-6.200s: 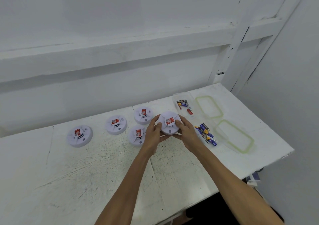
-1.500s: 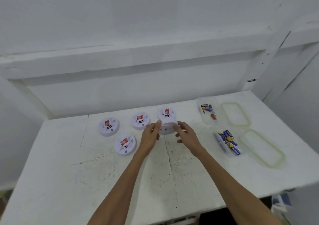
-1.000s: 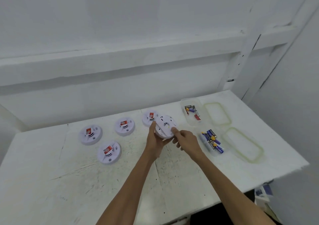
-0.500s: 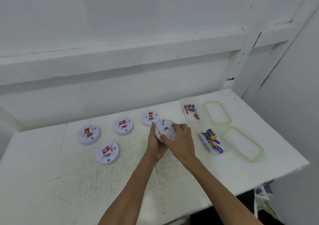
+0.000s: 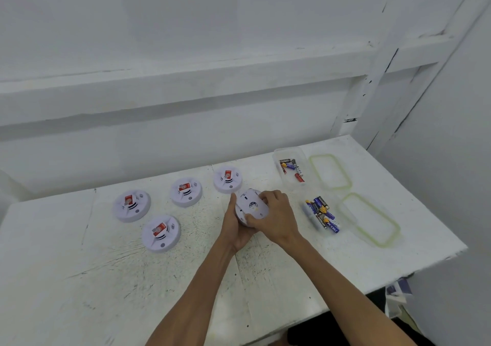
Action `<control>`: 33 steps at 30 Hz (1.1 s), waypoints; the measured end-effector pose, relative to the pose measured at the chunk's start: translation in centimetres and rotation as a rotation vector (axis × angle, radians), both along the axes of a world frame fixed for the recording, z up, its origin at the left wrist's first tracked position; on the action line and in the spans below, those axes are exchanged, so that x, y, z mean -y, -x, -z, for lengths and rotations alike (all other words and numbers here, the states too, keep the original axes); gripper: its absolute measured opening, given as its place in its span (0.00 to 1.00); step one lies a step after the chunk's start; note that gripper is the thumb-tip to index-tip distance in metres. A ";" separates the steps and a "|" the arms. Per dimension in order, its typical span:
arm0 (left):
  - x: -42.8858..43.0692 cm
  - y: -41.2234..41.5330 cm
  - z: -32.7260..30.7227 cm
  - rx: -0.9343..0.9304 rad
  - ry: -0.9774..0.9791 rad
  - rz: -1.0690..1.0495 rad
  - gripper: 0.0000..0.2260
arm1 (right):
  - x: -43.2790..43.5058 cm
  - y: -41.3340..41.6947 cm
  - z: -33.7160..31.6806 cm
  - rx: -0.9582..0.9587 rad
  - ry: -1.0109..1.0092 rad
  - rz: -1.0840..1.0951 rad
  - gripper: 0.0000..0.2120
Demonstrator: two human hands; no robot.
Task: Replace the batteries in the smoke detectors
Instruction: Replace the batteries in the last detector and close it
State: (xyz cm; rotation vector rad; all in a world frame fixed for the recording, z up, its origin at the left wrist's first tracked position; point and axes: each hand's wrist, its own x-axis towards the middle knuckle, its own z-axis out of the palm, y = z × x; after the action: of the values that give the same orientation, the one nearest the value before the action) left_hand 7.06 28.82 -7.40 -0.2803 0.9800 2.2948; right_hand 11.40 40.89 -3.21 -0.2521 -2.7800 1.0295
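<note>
A white round smoke detector [image 5: 251, 205] is lifted off the table and tilted with its back side toward me. My left hand [image 5: 235, 229] cradles it from below and the left, thumb up along its rim. My right hand [image 5: 276, 217] grips it from the right, fingers curled over its back and thumb on the lower edge. Several more detectors lie face up with red labels: one at the back [image 5: 227, 179], one further left [image 5: 185, 191], one at the far left [image 5: 131, 205] and one nearer me [image 5: 161, 233].
On the white table [image 5: 106, 279], a clear tub of batteries [image 5: 291, 169] stands at the back right, and a second tub of batteries [image 5: 321, 214] sits nearer. Two green-rimmed lids [image 5: 330, 171] [image 5: 369, 219] lie to their right. The table edge drops off at the right.
The detector was picked up and turned over, back side now facing me. My right hand has closed over it, its thumb now on the lower edge.
</note>
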 end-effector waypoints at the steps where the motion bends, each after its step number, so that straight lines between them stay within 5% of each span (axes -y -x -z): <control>1: 0.1 0.0 0.2 0.000 0.005 -0.004 0.26 | -0.1 0.1 0.0 0.001 -0.016 -0.033 0.30; 10: 1.2 0.7 0.5 0.058 0.053 0.009 0.29 | 0.2 0.4 -0.1 0.052 0.175 -0.115 0.22; 16: 4.2 1.4 1.2 0.117 0.000 -0.038 0.29 | -1.2 0.3 1.1 -0.033 0.409 0.109 0.15; 20: 5.9 1.4 0.9 0.101 -0.070 0.007 0.27 | -2.8 0.0 2.4 0.056 0.301 0.174 0.15; 28: 5.9 1.7 0.7 0.042 -0.139 0.084 0.42 | -3.2 -0.7 4.6 0.168 0.141 0.267 0.16; 33: 5.0 1.5 0.7 0.026 0.024 0.057 0.30 | -2.2 -0.7 4.4 0.069 -0.026 0.233 0.11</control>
State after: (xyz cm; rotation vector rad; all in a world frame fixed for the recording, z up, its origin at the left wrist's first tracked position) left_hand 5.60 23.81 -8.13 -0.2878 0.9902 2.2236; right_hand 12.06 43.14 -7.58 -0.6032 -2.7382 0.9431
